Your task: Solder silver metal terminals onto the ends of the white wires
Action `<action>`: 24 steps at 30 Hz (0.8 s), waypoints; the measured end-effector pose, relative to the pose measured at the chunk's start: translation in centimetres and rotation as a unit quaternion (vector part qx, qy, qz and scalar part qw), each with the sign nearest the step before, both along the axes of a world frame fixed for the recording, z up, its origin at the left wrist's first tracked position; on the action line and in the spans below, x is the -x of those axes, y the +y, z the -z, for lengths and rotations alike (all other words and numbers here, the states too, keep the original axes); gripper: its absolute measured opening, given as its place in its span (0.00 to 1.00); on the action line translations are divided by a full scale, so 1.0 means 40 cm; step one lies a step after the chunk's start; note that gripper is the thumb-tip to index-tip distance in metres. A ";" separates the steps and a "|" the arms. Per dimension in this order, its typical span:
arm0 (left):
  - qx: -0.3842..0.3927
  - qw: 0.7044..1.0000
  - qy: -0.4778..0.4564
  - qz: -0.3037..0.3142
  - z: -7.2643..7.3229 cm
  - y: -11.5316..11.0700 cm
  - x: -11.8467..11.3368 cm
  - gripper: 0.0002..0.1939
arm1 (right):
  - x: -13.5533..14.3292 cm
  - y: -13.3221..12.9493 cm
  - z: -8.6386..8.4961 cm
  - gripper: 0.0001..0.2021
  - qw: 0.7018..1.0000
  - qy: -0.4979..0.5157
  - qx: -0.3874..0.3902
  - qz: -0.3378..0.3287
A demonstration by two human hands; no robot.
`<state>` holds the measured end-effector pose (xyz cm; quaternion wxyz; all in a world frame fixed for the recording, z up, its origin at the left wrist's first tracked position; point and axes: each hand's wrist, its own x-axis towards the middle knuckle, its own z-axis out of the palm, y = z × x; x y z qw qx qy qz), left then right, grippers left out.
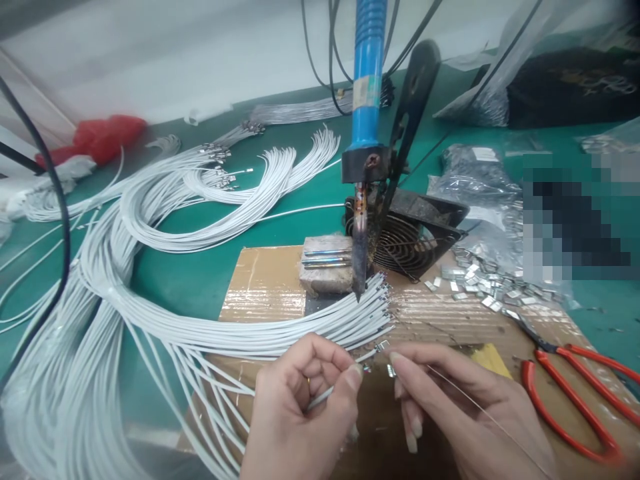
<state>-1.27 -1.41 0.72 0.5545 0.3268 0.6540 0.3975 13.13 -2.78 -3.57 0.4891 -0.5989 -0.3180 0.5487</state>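
Note:
My left hand (307, 407) pinches a white cable (321, 398) between thumb and index finger. Just beyond those fingertips, a small metal terminal (382, 347) shows on a cable end. To the right, my right hand (463, 407) is closed at the thumb and index finger, with a small metal piece (391, 371) at its fingertips. A thin wire (470, 400) runs across that hand. The two hands are close but apart. Above them hangs a soldering iron (366, 100), its dark tip pointing down over a bundle of white cables (320, 327).
Orange-handled scissors (575, 400) lie at the right on the cardboard (265, 280). Loose metal terminals (480, 283) are scattered behind them. A black fan (415, 233) and a block with solder strips (327, 267) stand behind the cables. More cable coils (100, 267) fill the left.

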 end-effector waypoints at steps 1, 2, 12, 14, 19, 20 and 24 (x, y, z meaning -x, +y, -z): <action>-0.004 1.000 -0.011 -0.004 0.002 0.002 0.002 0.10 | -0.001 0.002 0.004 0.15 1.000 0.000 -0.010 -0.004; -0.008 1.000 -0.021 -0.006 0.005 0.004 0.004 0.10 | -0.003 0.004 0.007 0.15 1.000 -0.002 -0.018 -0.009; 0.009 0.999 -0.006 0.052 0.021 -0.002 0.023 0.09 | -0.004 0.017 0.013 0.12 0.997 -0.029 -0.052 -0.057; 0.013 0.998 0.013 0.065 0.015 -0.001 0.022 0.09 | -0.004 0.018 0.016 0.10 0.996 -0.021 -0.056 -0.067; 0.021 0.996 0.019 0.080 0.008 0.006 0.020 0.09 | -0.007 0.013 0.021 0.07 0.995 0.012 -0.047 -0.093; 0.024 0.996 0.017 0.081 0.009 0.007 0.020 0.09 | -0.008 0.012 0.021 0.07 0.994 0.009 -0.048 -0.095; 0.017 0.997 0.002 0.070 0.009 0.010 0.016 0.09 | -0.013 0.013 0.021 0.08 0.993 0.008 -0.058 -0.105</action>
